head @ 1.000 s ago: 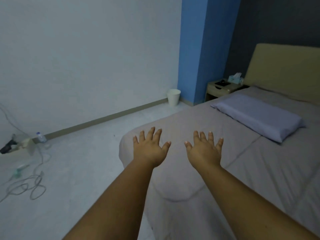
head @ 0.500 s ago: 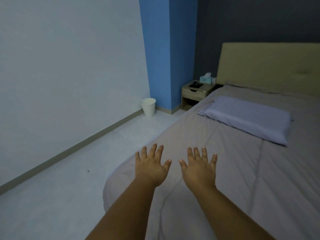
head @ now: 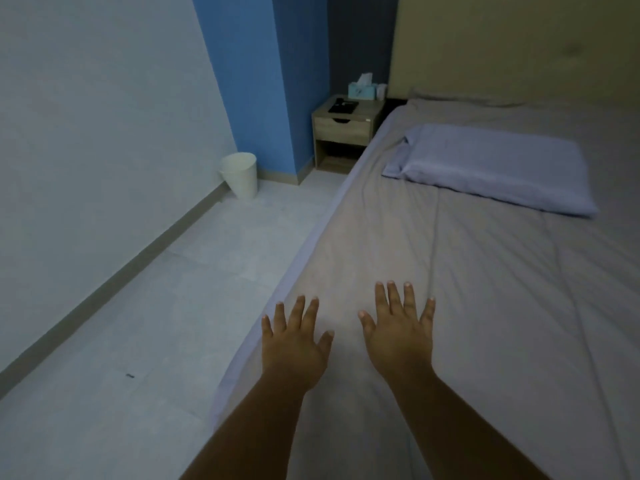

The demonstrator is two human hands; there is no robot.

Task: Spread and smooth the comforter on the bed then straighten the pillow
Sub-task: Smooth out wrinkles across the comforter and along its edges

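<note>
Left hand (head: 292,351) and right hand (head: 398,336), fingers spread and gripping nothing, over the grey comforter (head: 485,306) near the bed's left edge. Pillow (head: 491,168) toward the headboard (head: 519,46). Nightstand (head: 344,131) bears a tissue box (head: 362,90); white bin (head: 239,174), contents unseen.

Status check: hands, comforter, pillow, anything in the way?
Left hand and right hand open, fingers spread, holding nothing, over the comforter near its left edge. Comforter spread, creases remain. Pillow askew near the headboard. Nothing blocking.

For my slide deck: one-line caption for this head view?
Both open hands, left hand and right hand, spread above a grey comforter, lilac pillow beyond.
</note>
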